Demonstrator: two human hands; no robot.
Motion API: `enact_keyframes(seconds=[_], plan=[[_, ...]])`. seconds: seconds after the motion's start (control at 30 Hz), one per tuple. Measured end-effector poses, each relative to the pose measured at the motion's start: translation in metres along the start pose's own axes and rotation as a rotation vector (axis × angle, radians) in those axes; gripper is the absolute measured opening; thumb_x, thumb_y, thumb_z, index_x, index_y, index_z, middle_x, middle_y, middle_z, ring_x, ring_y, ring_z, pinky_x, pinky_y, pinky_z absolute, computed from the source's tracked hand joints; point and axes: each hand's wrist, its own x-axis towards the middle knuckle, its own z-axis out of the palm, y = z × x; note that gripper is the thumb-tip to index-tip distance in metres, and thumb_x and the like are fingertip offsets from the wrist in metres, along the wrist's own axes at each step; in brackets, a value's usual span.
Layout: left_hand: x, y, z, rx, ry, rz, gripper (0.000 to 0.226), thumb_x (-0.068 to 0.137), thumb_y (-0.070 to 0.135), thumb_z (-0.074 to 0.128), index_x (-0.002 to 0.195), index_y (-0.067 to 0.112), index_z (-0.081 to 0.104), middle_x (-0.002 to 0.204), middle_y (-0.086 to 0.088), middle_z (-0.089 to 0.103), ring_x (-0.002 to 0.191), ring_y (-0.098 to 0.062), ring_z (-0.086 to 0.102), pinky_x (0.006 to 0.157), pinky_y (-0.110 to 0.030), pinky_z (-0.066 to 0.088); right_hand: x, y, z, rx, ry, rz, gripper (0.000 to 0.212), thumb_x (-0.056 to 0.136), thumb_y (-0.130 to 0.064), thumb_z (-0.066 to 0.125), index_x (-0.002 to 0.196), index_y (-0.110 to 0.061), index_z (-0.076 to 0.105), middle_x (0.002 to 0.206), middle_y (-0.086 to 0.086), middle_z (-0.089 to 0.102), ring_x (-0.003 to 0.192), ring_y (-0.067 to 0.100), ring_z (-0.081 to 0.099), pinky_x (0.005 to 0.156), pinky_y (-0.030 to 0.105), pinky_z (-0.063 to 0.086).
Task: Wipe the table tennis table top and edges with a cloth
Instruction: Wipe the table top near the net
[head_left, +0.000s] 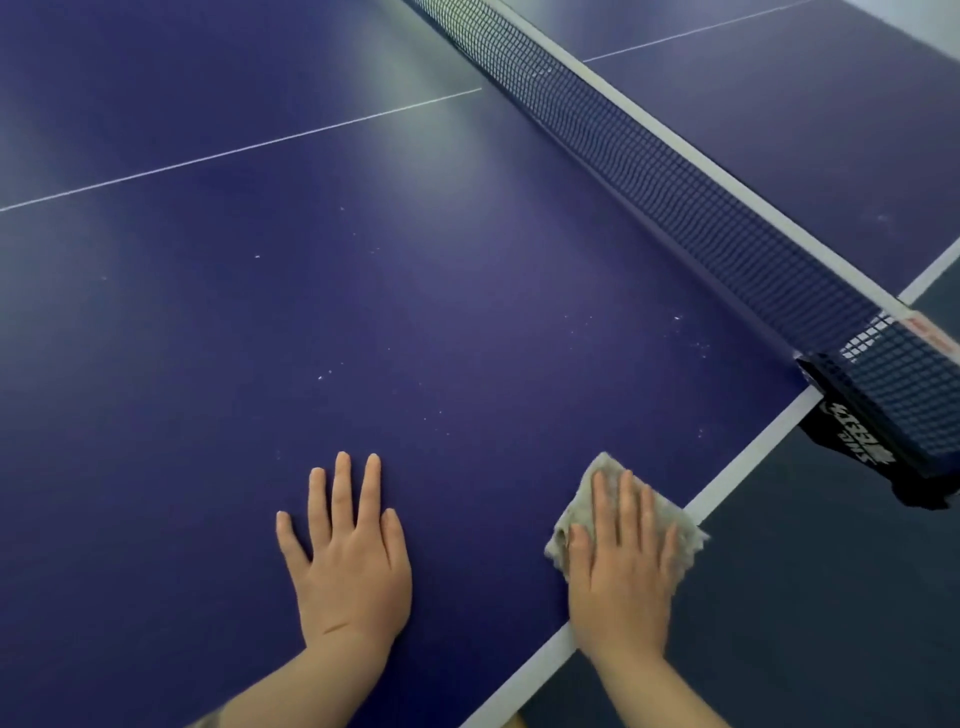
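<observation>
White lettering on the black net clamp (852, 436) is upside down, unreadable.

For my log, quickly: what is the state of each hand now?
Left hand: open, flat on the table, holding nothing.
Right hand: open, flat, pressing the cloth at the table's white edge.

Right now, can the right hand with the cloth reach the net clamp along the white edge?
Probably yes. The right hand presses the cloth on the white edge line, and nothing lies on it before the net clamp.
</observation>
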Motion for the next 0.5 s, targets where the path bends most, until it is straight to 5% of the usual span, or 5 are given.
enact_keyframes(seconds=[0.13,0.23,0.37,0.43,0.5], plan=[[0.001,-0.002,-0.002,-0.121,-0.002,-0.012,0.056,0.098,0.039,0.014,0.153,0.029,0.018,0.16,0.007,0.016,0.15,-0.014,0.006,0.119,-0.046,-0.003,-0.022,-0.074,0.006,0.005,-0.09,-0.446,0.057,0.105,-0.046,0.012,0.157,-0.027,0.024,0.163,0.0,0.025,0.15,0.022,0.023,0.115,0.047,0.019],[-0.006,-0.003,-0.013,-0.402,0.067,-0.037,0.056,0.098,0.04,0.015,0.152,0.026,0.024,0.16,0.01,0.017,0.15,-0.006,0.002,0.122,-0.038,0.0,0.024,-0.109,0.007,-0.041,-0.109,-0.629,0.055,0.105,-0.048,0.015,0.157,-0.033,0.018,0.164,-0.005,0.02,0.152,0.017,0.016,0.117,0.044,0.012],[0.014,-0.037,-0.037,-0.54,0.105,-0.034,0.055,0.098,0.04,0.025,0.152,0.031,0.019,0.161,0.015,0.006,0.148,-0.001,-0.006,0.122,-0.033,0.001,0.069,-0.09,0.007,-0.055,-0.113,-0.282,0.063,0.094,-0.054,-0.008,0.154,-0.036,-0.01,0.165,-0.009,-0.007,0.152,0.013,-0.008,0.124,0.042,0.0],[0.035,-0.073,-0.042,-0.435,0.103,-0.068,0.054,0.103,0.031,0.031,0.155,0.026,0.018,0.161,0.012,0.003,0.149,-0.005,-0.006,0.122,-0.034,0.0,0.048,-0.073,0.007,-0.069,-0.053,-0.091,0.063,0.094,-0.053,-0.014,0.154,-0.033,-0.016,0.166,-0.004,-0.003,0.152,0.015,-0.007,0.124,0.046,0.007],[0.058,-0.111,-0.047,-0.31,0.076,-0.126,0.057,0.103,0.027,0.033,0.156,0.021,0.015,0.161,0.01,-0.001,0.15,-0.011,-0.005,0.123,-0.037,0.001,0.007,-0.079,0.009,-0.069,-0.016,-0.12,0.061,0.101,-0.049,-0.007,0.158,-0.028,-0.009,0.166,0.0,0.008,0.153,0.02,0.006,0.121,0.049,0.017]])
